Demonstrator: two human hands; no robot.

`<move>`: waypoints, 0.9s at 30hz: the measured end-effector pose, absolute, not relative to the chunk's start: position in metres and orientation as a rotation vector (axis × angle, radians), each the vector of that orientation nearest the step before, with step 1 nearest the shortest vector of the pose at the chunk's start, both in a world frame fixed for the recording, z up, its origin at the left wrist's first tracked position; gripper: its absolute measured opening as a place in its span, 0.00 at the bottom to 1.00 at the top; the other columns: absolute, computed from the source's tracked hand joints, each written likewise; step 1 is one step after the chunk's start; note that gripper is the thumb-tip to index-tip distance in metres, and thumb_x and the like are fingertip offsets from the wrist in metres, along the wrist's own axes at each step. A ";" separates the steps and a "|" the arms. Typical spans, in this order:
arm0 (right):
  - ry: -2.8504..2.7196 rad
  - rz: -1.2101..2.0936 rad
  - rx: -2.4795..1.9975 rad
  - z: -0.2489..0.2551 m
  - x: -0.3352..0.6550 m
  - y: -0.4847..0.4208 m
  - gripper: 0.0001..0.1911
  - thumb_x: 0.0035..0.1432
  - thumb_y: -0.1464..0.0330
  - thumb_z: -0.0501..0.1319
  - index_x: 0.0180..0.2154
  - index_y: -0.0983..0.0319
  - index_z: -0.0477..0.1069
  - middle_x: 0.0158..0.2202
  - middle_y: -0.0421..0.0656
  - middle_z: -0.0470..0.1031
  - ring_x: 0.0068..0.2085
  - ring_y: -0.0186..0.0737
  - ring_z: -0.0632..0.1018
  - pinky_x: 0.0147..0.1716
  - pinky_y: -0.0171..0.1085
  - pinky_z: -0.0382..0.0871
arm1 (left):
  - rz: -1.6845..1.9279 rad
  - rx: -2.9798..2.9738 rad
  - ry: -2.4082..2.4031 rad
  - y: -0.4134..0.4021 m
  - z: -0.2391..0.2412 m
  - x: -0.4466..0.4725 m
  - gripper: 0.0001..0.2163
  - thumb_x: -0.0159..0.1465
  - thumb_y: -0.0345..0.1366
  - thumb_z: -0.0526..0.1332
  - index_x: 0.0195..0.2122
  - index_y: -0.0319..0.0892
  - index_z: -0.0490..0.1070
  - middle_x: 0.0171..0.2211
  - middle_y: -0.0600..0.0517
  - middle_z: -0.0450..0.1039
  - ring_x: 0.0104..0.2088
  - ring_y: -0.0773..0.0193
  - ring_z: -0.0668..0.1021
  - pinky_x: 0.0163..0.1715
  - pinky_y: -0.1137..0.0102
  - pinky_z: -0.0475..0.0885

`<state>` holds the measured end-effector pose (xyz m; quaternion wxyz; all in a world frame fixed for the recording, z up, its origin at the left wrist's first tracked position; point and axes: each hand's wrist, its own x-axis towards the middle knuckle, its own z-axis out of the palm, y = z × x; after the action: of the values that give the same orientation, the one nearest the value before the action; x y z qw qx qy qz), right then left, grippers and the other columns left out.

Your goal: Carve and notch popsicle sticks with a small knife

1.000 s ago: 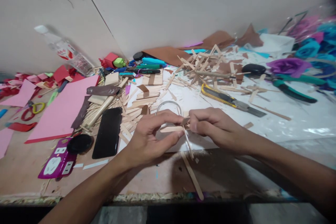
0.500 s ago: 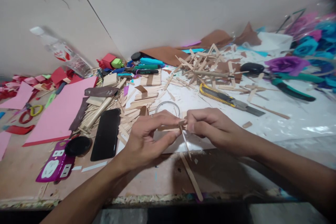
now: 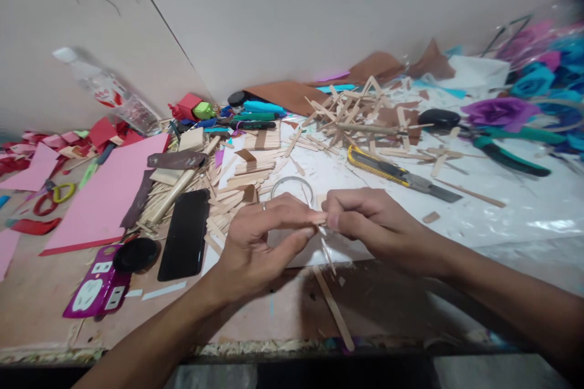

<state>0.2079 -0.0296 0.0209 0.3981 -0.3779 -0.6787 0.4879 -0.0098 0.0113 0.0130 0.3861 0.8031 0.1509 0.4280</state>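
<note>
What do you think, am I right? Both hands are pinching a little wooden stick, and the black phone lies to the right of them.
Not quite. The left hand and right hand do pinch a little wooden stick between them, but the black phone lies to their left, near the purple power strip. The head view shows it.
</note>
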 end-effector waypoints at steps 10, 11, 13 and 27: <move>-1.842 1.121 -0.985 0.017 0.211 -0.028 0.16 0.72 0.65 0.55 0.29 0.60 0.62 0.26 0.35 0.61 0.28 0.31 0.62 0.28 0.34 0.54 | 1.054 2.036 0.337 0.014 0.008 -0.011 0.18 0.64 0.22 0.67 0.53 0.46 0.81 0.38 0.48 0.83 0.40 0.62 0.82 0.43 0.64 0.78; -1.845 1.109 -0.981 0.016 0.212 -0.028 0.16 0.72 0.65 0.55 0.29 0.60 0.62 0.26 0.35 0.61 0.28 0.31 0.62 0.28 0.34 0.54 | 1.057 2.031 0.350 0.014 0.008 -0.011 0.18 0.65 0.23 0.67 0.53 0.46 0.81 0.38 0.48 0.83 0.40 0.62 0.82 0.43 0.64 0.78; -1.851 1.088 -0.969 0.017 0.212 -0.028 0.16 0.73 0.64 0.55 0.30 0.60 0.63 0.26 0.35 0.62 0.28 0.31 0.62 0.28 0.34 0.55 | 1.095 2.020 0.392 0.012 0.007 -0.010 0.17 0.65 0.24 0.68 0.52 0.47 0.81 0.39 0.48 0.84 0.40 0.61 0.83 0.43 0.65 0.79; -1.865 1.080 -0.901 0.021 0.212 -0.031 0.15 0.73 0.66 0.55 0.30 0.60 0.62 0.27 0.34 0.62 0.28 0.30 0.62 0.28 0.33 0.54 | 1.188 2.030 0.360 0.010 0.015 -0.005 0.15 0.62 0.23 0.70 0.48 0.45 0.82 0.37 0.48 0.85 0.38 0.61 0.85 0.43 0.63 0.80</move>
<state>0.2120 -0.0307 0.0206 0.3920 -0.3547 -0.7346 0.4253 -0.0052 0.0098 0.0149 0.3719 0.7919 0.1406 0.4634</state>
